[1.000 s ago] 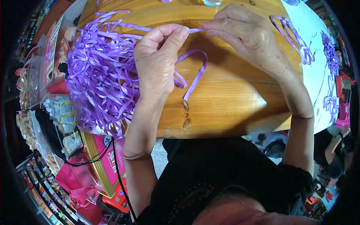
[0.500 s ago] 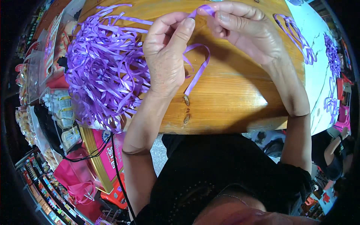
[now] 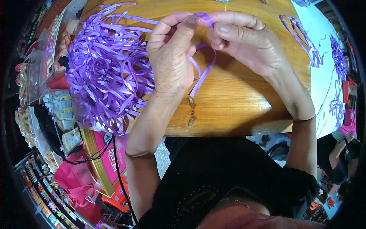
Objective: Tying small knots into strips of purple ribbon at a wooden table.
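Note:
Both hands pinch one purple ribbon (image 3: 205, 18) above the far part of the wooden table (image 3: 236, 110). My left hand (image 3: 171, 53) grips it between thumb and forefinger. A short stretch away, my right hand (image 3: 244, 40) pinches the same ribbon, its other fingers curled. From under my left hand a loose tail loops to the right and hangs down toward the wood. Left of my left hand lies a big heap of purple ribbons (image 3: 106, 72), its right edge close to my wrist.
A bundle of looped purple ribbon (image 3: 303, 42) lies at the table's right edge. Beyond it stands a white marbled table (image 3: 322, 84) with more purple ribbon (image 3: 337, 57). Packaged goods (image 3: 63, 107) and a black cable (image 3: 118, 168) are at the left. Another person's arm (image 3: 337, 154) shows at far right.
My hands have come slightly closer together, shortening the stretch of ribbon between them. The right hand shifted left and a little down; the loose tail moved slightly right.

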A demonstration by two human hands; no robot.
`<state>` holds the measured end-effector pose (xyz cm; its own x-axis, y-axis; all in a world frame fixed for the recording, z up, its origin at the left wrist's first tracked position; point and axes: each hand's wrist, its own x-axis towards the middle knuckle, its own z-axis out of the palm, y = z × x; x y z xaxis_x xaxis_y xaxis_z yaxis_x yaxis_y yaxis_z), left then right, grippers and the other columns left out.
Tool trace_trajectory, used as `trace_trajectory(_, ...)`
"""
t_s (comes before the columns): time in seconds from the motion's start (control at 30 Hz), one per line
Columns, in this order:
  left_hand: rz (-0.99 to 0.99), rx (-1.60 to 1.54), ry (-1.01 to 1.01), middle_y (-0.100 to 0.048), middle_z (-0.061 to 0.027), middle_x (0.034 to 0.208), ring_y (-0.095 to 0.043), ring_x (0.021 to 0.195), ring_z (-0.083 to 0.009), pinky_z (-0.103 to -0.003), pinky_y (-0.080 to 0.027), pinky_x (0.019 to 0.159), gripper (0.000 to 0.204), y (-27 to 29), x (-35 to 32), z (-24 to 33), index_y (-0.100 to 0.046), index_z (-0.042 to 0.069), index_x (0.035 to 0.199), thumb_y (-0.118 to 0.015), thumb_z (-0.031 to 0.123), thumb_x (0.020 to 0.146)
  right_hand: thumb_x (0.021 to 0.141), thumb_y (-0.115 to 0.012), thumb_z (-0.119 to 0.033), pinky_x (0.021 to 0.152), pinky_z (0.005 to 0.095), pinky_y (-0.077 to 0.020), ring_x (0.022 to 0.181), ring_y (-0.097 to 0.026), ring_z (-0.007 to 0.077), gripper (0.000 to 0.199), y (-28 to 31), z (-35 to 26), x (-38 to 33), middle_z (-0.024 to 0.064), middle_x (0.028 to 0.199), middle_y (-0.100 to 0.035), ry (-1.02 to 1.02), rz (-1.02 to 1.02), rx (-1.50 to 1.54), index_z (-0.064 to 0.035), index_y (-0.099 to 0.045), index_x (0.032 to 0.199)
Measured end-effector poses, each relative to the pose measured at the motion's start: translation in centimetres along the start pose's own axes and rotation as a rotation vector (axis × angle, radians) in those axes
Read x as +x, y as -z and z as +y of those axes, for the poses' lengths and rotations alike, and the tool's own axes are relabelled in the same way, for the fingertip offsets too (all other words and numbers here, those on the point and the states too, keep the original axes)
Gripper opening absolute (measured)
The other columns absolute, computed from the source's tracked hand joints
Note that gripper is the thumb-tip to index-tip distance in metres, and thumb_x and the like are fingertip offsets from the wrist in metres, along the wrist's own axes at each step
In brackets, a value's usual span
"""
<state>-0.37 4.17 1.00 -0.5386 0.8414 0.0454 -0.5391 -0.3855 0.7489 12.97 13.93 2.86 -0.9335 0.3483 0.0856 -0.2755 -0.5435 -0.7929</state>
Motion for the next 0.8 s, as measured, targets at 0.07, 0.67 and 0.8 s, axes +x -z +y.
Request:
trace_trajectory(0.07, -0.013, 0.099, -0.048, -0.056, 0.0041, 0.073, -0.042, 0.058, 0.0002, -0.015, -0.03, 0.047, 0.01, 0.0, -0.2, -0.3, -0.063, 0.003, 0.091, -0.066, 0.004, 0.081, 0.086, -0.058, -0.008, 0.08, 0.0279, -0.0413, 0.086, -0.052, 0.0121, 0.027, -0.5, 0.0, 0.1, 0.0059, 0.094, -0.061, 0.128, 0.052, -0.221, -0.006, -0.062, 0.113)
trace_trajectory(0.67, -0.026, 0.472, -0.197, -0.06, 0.0024, 0.075, -0.049, 0.064, -0.0017, -0.015, -0.04, 0.058, 0.012, -1.0, -0.7, -1.1, -0.064, 0.001, 0.09, -0.069, 0.004, 0.079, 0.07, -0.068, -0.001, 0.058, 0.0276, -0.0497, 0.065, -0.061, 0.0205, 0.02, 2.7, 0.4, 3.0, 0.0088, 0.075, -0.062, 1.455, 0.019, -1.332, -0.0028, -0.061, 0.088)
trace_trajectory(0.8, -0.006, 0.451, -0.15, -0.059, 0.0031, 0.075, -0.048, 0.063, -0.0012, -0.015, -0.038, 0.056, 0.011, -0.7, -1.0, -0.5, -0.064, 0.001, 0.089, -0.069, 0.006, 0.08, 0.073, -0.07, -0.004, 0.061, 0.0258, -0.0504, 0.068, -0.061, 0.0166, 0.019, -2.8, -1.9, -0.1, 0.0068, 0.077, -0.063, 0.449, 0.361, -1.424, -0.0026, -0.059, 0.089)
